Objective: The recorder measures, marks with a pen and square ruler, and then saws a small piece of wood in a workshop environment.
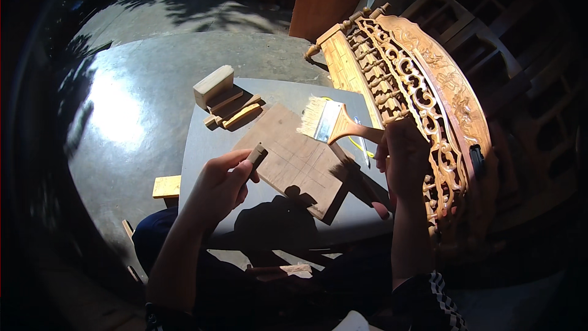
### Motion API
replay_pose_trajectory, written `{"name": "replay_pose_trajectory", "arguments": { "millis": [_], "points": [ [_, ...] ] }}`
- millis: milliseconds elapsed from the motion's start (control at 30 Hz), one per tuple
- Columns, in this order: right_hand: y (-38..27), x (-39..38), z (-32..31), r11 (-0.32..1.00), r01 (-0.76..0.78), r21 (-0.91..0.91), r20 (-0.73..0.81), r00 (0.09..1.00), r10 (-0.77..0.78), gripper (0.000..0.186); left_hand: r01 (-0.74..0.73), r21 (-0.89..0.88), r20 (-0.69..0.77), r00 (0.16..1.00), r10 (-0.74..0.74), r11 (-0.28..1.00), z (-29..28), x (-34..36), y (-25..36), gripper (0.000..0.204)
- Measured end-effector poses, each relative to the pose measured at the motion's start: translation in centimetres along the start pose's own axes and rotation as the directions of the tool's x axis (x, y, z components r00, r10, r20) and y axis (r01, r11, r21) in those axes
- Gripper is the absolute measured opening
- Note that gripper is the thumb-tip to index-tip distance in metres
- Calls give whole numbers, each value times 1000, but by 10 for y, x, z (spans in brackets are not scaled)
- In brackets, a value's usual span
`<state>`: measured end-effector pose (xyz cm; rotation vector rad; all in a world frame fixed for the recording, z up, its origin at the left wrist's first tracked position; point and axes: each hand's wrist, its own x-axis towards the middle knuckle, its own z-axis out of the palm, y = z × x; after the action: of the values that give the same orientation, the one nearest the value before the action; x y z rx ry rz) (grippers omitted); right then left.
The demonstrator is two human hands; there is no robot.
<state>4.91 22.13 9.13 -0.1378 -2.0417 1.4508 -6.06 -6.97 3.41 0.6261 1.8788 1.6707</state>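
A small wooden piece [259, 153] is gripped between the thumb and fingers of my left hand [222, 179], over the left edge of a flat wooden board [297, 160]. Thin pencil-like lines cross the board's face. On the right, my right hand [404, 154], partly in shadow, is closed round the handle of a wide paintbrush [337, 124]. The brush has pale bristles and a metal band, and its bristles point left above the board's far corner. Brush and wooden piece are apart.
The board lies on a grey table [201, 193]. A thick pale block [214, 84] and several wood strips [242, 116] sit at its far left. Beneath the brush are a slim pen-like stick [364, 152] and a reddish rounded end [381, 210]. Carved furniture [450, 79] stands right.
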Motion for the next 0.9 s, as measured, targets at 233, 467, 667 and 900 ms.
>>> {"name": "replay_pose_trajectory", "arguments": {
  "millis": [233, 467, 667, 900],
  "points": [
    [71, -16, -105, 964, -226, -143, -236, 953, 189, 35, -122, 230, -88, 985, 145, 966, 28, 5, 6, 42],
    [145, -22, -148, 940, -278, -199, -159, 956, 249, 35, -51, 694, -149, 966, 212, 718, 39, -6, 6, 51],
    [165, -16, -192, 912, -373, -169, -267, 908, 322, 38, -115, 779, -91, 952, 292, 617, 57, 11, 7, 33],
    [178, -12, -204, 878, -438, -194, -415, 848, 331, 36, -447, 829, 124, 731, 671, 335, 83, 37, -16, 40]
  ]
}}
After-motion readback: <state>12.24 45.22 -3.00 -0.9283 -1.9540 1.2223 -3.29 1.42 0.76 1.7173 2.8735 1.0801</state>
